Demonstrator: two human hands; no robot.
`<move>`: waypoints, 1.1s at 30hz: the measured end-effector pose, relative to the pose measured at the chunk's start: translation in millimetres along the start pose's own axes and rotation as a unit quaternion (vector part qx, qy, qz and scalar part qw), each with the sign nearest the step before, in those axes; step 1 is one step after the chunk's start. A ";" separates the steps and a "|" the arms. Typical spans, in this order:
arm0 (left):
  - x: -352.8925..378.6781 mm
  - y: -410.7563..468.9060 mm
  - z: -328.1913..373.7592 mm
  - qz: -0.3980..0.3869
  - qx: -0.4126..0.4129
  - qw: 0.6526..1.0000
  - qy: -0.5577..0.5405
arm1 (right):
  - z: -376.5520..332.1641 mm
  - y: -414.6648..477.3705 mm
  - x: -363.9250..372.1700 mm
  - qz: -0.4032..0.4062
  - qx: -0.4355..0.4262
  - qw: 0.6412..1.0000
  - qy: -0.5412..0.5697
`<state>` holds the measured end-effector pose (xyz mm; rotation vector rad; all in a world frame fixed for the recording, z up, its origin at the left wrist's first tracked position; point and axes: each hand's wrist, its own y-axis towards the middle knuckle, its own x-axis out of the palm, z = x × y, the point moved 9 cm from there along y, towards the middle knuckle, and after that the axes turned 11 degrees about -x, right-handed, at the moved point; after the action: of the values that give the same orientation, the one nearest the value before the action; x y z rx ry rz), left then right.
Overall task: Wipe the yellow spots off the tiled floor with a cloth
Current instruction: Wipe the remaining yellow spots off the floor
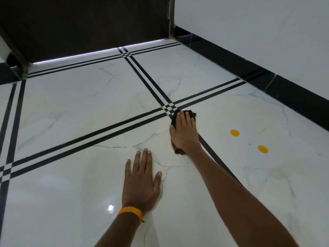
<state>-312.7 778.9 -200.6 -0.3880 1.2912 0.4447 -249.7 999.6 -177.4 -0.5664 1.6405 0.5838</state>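
My right hand [185, 132] lies flat on a dark cloth [192, 114], pressing it onto the white marble-look tiled floor [74, 107] just below a crossing of black stripes. To the right of that hand sit two yellow spots, one [234, 133] farther from me and one [263, 149] nearer, with a tiny yellow dot [249, 144] between them. The cloth is well left of all three. My left hand [142, 182] rests palm down on the tile, fingers spread, holding nothing. An orange band circles its wrist.
A dark wooden door [85, 24] stands at the far end with light showing under it. A white wall [258, 32] with a black skirting [284, 88] runs along the right. Black double stripes [99, 134] cross the floor.
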 end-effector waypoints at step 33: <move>18.2 4.5 120.6 -0.017 0.073 0.997 0.014 | 266.0 -283.5 -51.2 0.040 0.215 0.976 -0.004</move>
<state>-211.5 846.3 -190.2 -0.2941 1.3336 0.3152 140.8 963.5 -178.3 -0.1794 1.7216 0.2713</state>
